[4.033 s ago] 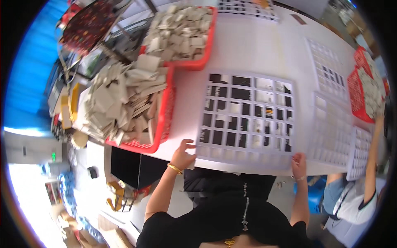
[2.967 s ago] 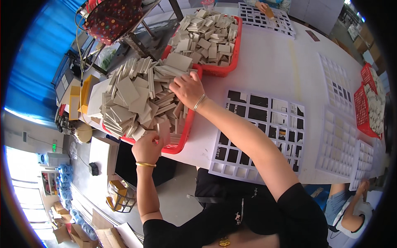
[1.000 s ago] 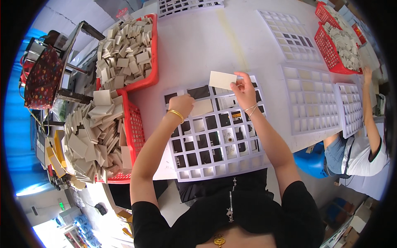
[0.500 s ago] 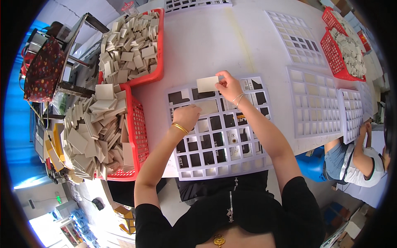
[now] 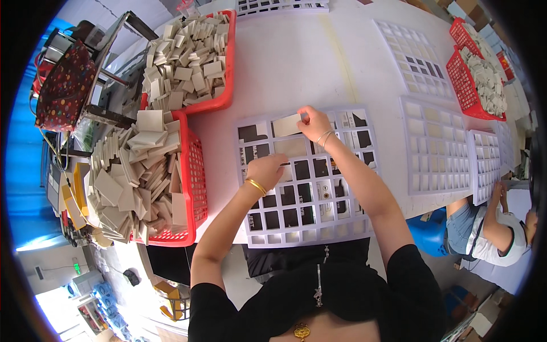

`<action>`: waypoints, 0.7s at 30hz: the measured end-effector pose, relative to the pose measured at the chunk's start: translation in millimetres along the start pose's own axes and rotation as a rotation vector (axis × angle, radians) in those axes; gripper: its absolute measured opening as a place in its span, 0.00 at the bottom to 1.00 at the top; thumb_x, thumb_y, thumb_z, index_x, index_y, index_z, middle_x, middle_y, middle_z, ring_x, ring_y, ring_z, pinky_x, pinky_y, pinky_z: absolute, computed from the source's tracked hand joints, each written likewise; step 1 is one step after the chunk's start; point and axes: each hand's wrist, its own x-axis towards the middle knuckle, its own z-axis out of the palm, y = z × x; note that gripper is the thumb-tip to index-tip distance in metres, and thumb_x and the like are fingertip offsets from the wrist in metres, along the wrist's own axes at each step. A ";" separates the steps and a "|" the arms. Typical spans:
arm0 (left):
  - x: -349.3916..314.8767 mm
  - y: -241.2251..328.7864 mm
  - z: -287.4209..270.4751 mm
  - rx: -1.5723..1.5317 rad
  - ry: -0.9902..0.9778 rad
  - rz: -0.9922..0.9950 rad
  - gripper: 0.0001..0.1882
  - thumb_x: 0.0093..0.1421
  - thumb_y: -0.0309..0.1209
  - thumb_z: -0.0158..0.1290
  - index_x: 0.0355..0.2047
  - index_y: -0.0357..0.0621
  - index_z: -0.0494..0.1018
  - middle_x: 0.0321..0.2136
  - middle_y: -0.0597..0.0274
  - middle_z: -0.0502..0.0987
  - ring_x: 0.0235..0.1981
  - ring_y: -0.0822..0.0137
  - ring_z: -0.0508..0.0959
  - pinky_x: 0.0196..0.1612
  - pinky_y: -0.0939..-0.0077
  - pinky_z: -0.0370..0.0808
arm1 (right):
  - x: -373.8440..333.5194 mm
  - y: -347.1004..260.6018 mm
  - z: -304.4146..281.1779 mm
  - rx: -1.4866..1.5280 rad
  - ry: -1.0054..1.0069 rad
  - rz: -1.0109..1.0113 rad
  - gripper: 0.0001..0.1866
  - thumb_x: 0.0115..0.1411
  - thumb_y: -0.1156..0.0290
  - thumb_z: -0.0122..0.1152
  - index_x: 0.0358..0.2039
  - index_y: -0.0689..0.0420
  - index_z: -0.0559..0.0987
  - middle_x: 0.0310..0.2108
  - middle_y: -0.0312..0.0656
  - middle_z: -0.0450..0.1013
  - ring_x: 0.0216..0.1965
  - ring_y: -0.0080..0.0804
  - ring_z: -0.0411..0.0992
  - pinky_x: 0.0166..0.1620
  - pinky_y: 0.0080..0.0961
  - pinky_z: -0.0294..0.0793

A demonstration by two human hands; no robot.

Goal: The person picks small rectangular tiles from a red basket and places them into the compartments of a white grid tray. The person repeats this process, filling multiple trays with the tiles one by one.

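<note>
A white gridded tray [image 5: 310, 241] lies on the table before me, its compartments showing dark printed material and some pale card pieces. At its back row, my right hand [image 5: 315, 123] pinches the right end of a pale rectangular card piece [image 5: 286, 125], which lies over or in a wide compartment. Another pale card piece [image 5: 292, 148] fills the wide compartment just nearer. My left hand [image 5: 266, 170] rests over the left-middle compartments with its fingers curled together near that piece's front edge. Its fingertips hide anything they may hold.
Red baskets [image 5: 196, 176] heaped with pale card pieces [image 5: 128, 176] stand at the left. More gridded trays [image 5: 436, 191] lie at the right, with red baskets [image 5: 462, 82] beyond. Another person [image 5: 496, 233] sits at the right edge. Part of another tray [image 5: 279, 10] shows at the far edge.
My right hand has lowered the pale card piece onto the back-row compartment. My left hand has drawn slightly nearer, off the piece in front. The whole view has shifted slightly.
</note>
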 end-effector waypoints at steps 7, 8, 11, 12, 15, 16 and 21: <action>12.4 -11.3 7.8 0.065 -0.027 0.086 0.09 0.56 0.31 0.50 0.37 0.54 0.75 0.42 0.69 0.78 0.36 0.61 0.79 0.36 0.66 0.75 | -2.5 -5.4 13.1 -0.388 0.131 -0.136 0.18 0.48 0.70 0.66 0.41 0.54 0.75 0.26 0.37 0.72 0.34 0.36 0.73 0.36 0.29 0.73; 13.4 -11.5 6.7 0.064 -0.048 0.068 0.09 0.56 0.31 0.50 0.37 0.53 0.76 0.40 0.69 0.78 0.36 0.61 0.79 0.36 0.66 0.75 | -5.0 -8.2 12.8 -0.422 0.159 -0.187 0.16 0.48 0.69 0.66 0.39 0.53 0.76 0.27 0.36 0.72 0.36 0.36 0.72 0.37 0.31 0.72; 19.2 -7.2 -7.9 0.076 -0.044 -0.008 0.07 0.56 0.33 0.51 0.35 0.52 0.76 0.36 0.67 0.79 0.35 0.60 0.79 0.35 0.65 0.75 | -8.9 -21.0 11.3 -0.551 0.143 -0.338 0.09 0.48 0.68 0.65 0.32 0.50 0.78 0.29 0.33 0.71 0.41 0.35 0.69 0.40 0.34 0.68; 22.6 -8.8 -13.2 0.087 -0.003 -0.046 0.07 0.56 0.33 0.51 0.34 0.52 0.76 0.34 0.65 0.79 0.34 0.60 0.79 0.34 0.64 0.75 | -10.0 -22.9 10.7 -0.614 0.070 -0.382 0.05 0.48 0.68 0.64 0.28 0.49 0.79 0.29 0.32 0.71 0.42 0.34 0.69 0.41 0.35 0.67; 40.1 -18.5 -38.3 0.073 0.245 -0.113 0.06 0.57 0.35 0.51 0.32 0.54 0.77 0.27 0.62 0.78 0.30 0.57 0.79 0.31 0.62 0.75 | -14.6 -18.4 13.4 -0.681 0.002 -0.404 0.01 0.49 0.68 0.62 0.22 0.47 0.80 0.30 0.31 0.72 0.42 0.32 0.68 0.42 0.35 0.63; 50.5 -22.8 -47.3 0.057 0.352 -0.127 0.06 0.57 0.35 0.50 0.31 0.55 0.77 0.25 0.61 0.78 0.29 0.56 0.79 0.30 0.61 0.75 | -15.6 -18.4 14.6 -0.687 0.003 -0.396 0.03 0.49 0.68 0.61 0.20 0.46 0.80 0.30 0.31 0.72 0.41 0.32 0.68 0.43 0.35 0.61; 113.8 -73.7 -120.6 0.345 0.604 -0.257 0.06 0.56 0.34 0.50 0.34 0.54 0.75 0.33 0.58 0.77 0.30 0.54 0.79 0.29 0.59 0.75 | -23.0 -20.2 17.6 -0.756 -0.058 -0.371 0.03 0.51 0.66 0.59 0.25 0.46 0.81 0.34 0.32 0.72 0.44 0.31 0.68 0.44 0.36 0.62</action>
